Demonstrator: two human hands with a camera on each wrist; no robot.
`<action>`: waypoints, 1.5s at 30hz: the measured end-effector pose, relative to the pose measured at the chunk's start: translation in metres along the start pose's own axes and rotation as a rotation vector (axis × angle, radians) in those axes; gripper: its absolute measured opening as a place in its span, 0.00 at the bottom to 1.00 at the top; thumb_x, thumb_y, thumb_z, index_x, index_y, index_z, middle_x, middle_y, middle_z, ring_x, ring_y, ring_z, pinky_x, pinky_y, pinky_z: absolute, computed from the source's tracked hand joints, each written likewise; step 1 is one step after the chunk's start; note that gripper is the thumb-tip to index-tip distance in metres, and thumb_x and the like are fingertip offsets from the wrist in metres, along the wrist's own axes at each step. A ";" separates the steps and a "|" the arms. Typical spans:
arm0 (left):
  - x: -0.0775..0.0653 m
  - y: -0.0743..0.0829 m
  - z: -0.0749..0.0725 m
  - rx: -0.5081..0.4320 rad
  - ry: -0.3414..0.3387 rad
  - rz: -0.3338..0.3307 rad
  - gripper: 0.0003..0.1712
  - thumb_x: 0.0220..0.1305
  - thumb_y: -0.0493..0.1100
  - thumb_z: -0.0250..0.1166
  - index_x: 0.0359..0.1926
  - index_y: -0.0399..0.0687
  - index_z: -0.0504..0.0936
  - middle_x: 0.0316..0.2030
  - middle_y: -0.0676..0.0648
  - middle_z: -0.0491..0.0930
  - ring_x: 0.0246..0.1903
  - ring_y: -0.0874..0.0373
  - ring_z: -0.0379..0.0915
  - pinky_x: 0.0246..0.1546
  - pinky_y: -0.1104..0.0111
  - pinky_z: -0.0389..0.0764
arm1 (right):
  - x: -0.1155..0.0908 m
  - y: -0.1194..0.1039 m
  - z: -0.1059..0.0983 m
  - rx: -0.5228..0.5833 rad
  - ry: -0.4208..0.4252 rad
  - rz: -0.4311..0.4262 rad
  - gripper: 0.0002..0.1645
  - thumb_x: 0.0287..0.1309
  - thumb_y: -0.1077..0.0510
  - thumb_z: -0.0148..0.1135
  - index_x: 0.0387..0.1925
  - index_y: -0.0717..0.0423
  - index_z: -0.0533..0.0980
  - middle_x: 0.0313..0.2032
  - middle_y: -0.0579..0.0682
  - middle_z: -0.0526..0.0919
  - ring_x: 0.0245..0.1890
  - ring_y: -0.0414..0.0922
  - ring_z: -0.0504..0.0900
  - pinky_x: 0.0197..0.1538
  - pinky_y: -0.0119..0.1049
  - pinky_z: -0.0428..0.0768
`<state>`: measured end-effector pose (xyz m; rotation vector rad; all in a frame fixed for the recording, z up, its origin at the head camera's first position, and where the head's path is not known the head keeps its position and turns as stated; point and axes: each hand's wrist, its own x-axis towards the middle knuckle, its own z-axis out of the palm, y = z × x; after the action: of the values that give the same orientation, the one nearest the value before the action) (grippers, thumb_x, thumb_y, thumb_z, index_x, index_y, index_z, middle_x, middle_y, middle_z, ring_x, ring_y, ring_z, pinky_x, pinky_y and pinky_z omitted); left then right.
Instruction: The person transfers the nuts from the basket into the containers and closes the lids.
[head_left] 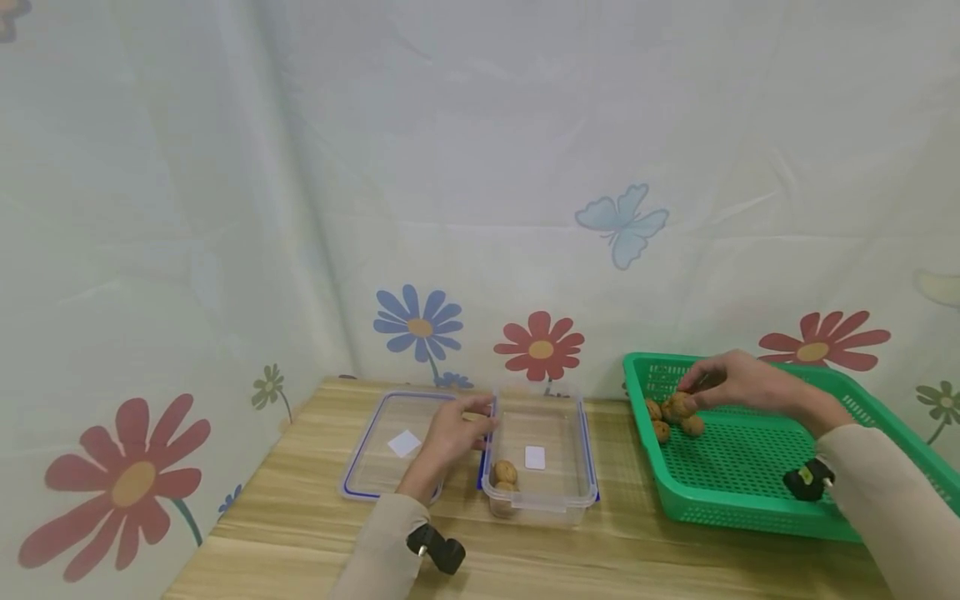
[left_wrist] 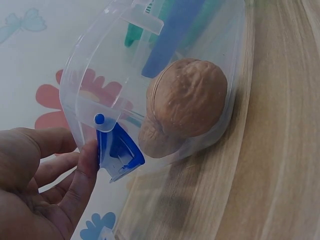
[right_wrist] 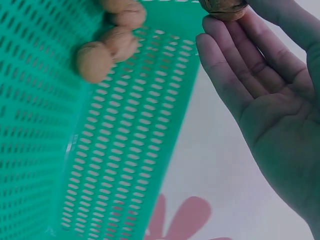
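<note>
Nearest the head camera, at the bottom of the frame, lie two beige sleeves, each with a black wrist camera strapped on. The left hand (head_left: 450,435), low and left of centre, has its fingers loosely extended and its fingertips on the near-left rim of a clear plastic box (head_left: 558,493); the left wrist view shows a fingertip (left_wrist: 87,165) touching the box's blue corner clasp (left_wrist: 117,150). Inside the box, at its lower left corner, sit two walnuts (head_left: 505,473), one against the other, and a white label shows on its floor. Just left of the box, partly under the left hand, lies its blue-rimmed clear lid (head_left: 375,450), flat on the wooden table (head_left: 300,517). At right of the frame the right hand (head_left: 738,383) reaches into the upper left corner of a green perforated basket (head_left: 750,492); its fingertips pinch one walnut (right_wrist: 223,7), which appears at the top edge of the right wrist view, the remaining fingers lightly curved and close together. A small cluster of walnuts (head_left: 675,412) lies on the basket floor just beneath that hand. A flowered curtain hangs behind.
</note>
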<state>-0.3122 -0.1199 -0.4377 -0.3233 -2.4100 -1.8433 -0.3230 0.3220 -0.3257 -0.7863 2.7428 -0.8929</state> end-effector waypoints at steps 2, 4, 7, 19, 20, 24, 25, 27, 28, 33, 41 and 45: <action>0.000 0.000 0.000 0.002 -0.001 0.000 0.25 0.69 0.31 0.69 0.66 0.31 0.80 0.54 0.32 0.81 0.36 0.48 0.85 0.37 0.58 0.93 | -0.001 -0.005 -0.002 -0.018 0.017 -0.021 0.16 0.71 0.54 0.71 0.54 0.59 0.84 0.50 0.49 0.88 0.50 0.47 0.86 0.50 0.38 0.87; 0.001 -0.001 0.000 0.003 -0.001 -0.001 0.25 0.69 0.31 0.69 0.66 0.31 0.80 0.54 0.32 0.81 0.35 0.48 0.85 0.37 0.59 0.93 | -0.001 -0.011 -0.004 -0.031 0.036 -0.024 0.17 0.70 0.53 0.71 0.54 0.58 0.84 0.49 0.48 0.88 0.50 0.47 0.86 0.50 0.37 0.87; 0.001 0.000 0.000 0.000 -0.003 -0.006 0.25 0.70 0.31 0.69 0.66 0.31 0.80 0.54 0.32 0.81 0.34 0.48 0.85 0.37 0.58 0.93 | -0.003 -0.019 -0.006 -0.045 0.055 -0.032 0.16 0.70 0.53 0.71 0.54 0.56 0.84 0.50 0.47 0.88 0.51 0.47 0.86 0.50 0.36 0.87; 0.001 0.001 -0.001 -0.005 -0.002 -0.012 0.25 0.70 0.31 0.68 0.66 0.31 0.80 0.55 0.30 0.80 0.35 0.45 0.86 0.37 0.59 0.93 | -0.003 -0.057 -0.003 -0.078 0.132 -0.086 0.14 0.71 0.54 0.71 0.54 0.52 0.85 0.48 0.44 0.88 0.49 0.43 0.86 0.48 0.35 0.87; 0.001 0.001 -0.001 -0.004 -0.002 -0.011 0.25 0.70 0.31 0.68 0.66 0.31 0.80 0.55 0.30 0.80 0.35 0.45 0.86 0.37 0.59 0.93 | -0.003 -0.061 -0.002 -0.079 0.143 -0.088 0.14 0.71 0.54 0.71 0.54 0.53 0.85 0.48 0.44 0.88 0.48 0.43 0.86 0.48 0.34 0.87; 0.001 0.001 -0.001 -0.004 -0.001 -0.011 0.25 0.70 0.31 0.68 0.66 0.31 0.80 0.56 0.29 0.80 0.36 0.44 0.86 0.37 0.59 0.93 | -0.003 -0.074 0.004 -0.071 0.178 -0.101 0.16 0.70 0.53 0.72 0.54 0.53 0.85 0.48 0.44 0.88 0.48 0.43 0.87 0.49 0.33 0.87; 0.001 0.001 -0.001 -0.003 0.000 -0.011 0.25 0.70 0.31 0.68 0.66 0.31 0.80 0.56 0.29 0.80 0.37 0.44 0.86 0.37 0.59 0.93 | -0.003 -0.077 0.006 -0.062 0.184 -0.106 0.16 0.69 0.53 0.73 0.54 0.53 0.85 0.48 0.44 0.89 0.48 0.43 0.87 0.50 0.33 0.87; 0.001 0.000 -0.001 -0.002 -0.001 -0.014 0.25 0.70 0.31 0.68 0.66 0.31 0.80 0.56 0.29 0.80 0.37 0.45 0.86 0.37 0.59 0.93 | -0.003 -0.082 0.009 -0.049 0.197 -0.125 0.15 0.69 0.53 0.73 0.54 0.52 0.85 0.48 0.44 0.89 0.48 0.42 0.88 0.50 0.32 0.87; 0.001 0.000 -0.001 -0.001 -0.002 -0.015 0.25 0.70 0.31 0.68 0.66 0.31 0.80 0.56 0.29 0.80 0.37 0.45 0.86 0.37 0.59 0.93 | -0.003 -0.085 0.012 -0.040 0.202 -0.137 0.15 0.69 0.54 0.73 0.54 0.52 0.85 0.48 0.44 0.89 0.48 0.42 0.88 0.50 0.32 0.87; 0.001 0.000 -0.001 0.003 -0.004 -0.013 0.25 0.70 0.31 0.68 0.67 0.31 0.79 0.56 0.30 0.80 0.37 0.45 0.86 0.37 0.59 0.93 | -0.003 -0.094 0.023 -0.003 0.227 -0.202 0.13 0.68 0.58 0.73 0.53 0.52 0.85 0.47 0.44 0.89 0.46 0.41 0.88 0.50 0.32 0.88; 0.001 0.000 0.000 -0.001 -0.002 -0.018 0.25 0.70 0.31 0.68 0.67 0.31 0.79 0.55 0.30 0.80 0.37 0.45 0.86 0.38 0.57 0.93 | 0.001 -0.109 0.043 0.019 0.239 -0.288 0.14 0.68 0.61 0.72 0.53 0.54 0.85 0.47 0.44 0.88 0.46 0.41 0.88 0.51 0.36 0.88; 0.001 0.000 0.000 -0.004 -0.001 -0.018 0.25 0.70 0.31 0.69 0.66 0.31 0.80 0.55 0.31 0.81 0.36 0.45 0.86 0.38 0.58 0.93 | 0.005 -0.116 0.054 0.055 0.229 -0.289 0.14 0.68 0.60 0.73 0.54 0.54 0.85 0.47 0.44 0.87 0.47 0.41 0.88 0.53 0.35 0.88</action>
<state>-0.3134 -0.1201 -0.4378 -0.3047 -2.4183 -1.8556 -0.2608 0.2131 -0.3013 -1.1578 2.8257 -1.1758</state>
